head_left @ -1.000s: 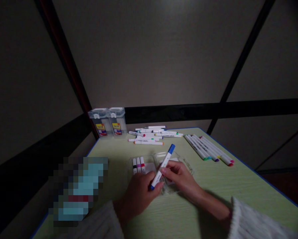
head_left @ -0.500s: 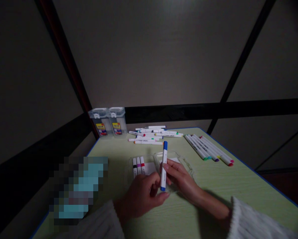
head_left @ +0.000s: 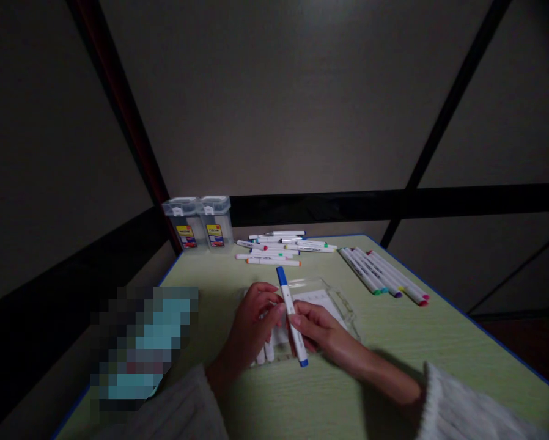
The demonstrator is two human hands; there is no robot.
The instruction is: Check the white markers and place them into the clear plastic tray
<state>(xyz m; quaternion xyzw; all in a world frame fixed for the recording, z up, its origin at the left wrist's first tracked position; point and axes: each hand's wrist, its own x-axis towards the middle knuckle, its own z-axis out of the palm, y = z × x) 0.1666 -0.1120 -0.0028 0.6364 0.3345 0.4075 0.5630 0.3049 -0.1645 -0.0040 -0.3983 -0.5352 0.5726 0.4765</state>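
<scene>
A white marker with blue ends (head_left: 291, 321) is held in my right hand (head_left: 323, 330), pinched between thumb and fingers. It leans with its blue cap up and to the left. Beside it, my left hand (head_left: 251, 324) has loosely curled fingers apart, their tips close to the marker's left side; whether they touch it is unclear. Beneath both hands lies an opened clear plastic case (head_left: 348, 305) with a white sheet in its right half. Several white markers (head_left: 269, 350) rest in the left half, mostly covered by my left hand.
Two lidded clear boxes (head_left: 217, 223) stand at the back left of the table (head_left: 439, 360). Loose markers (head_left: 274, 262) lie in a heap at the back. A row of markers (head_left: 384, 275) sits at right. A blurred-out teal object (head_left: 155, 342) is at left.
My left hand has moved up and left, now covering the markers in the case. The blue marker in my right hand has tilted, its upper end swinging left.
</scene>
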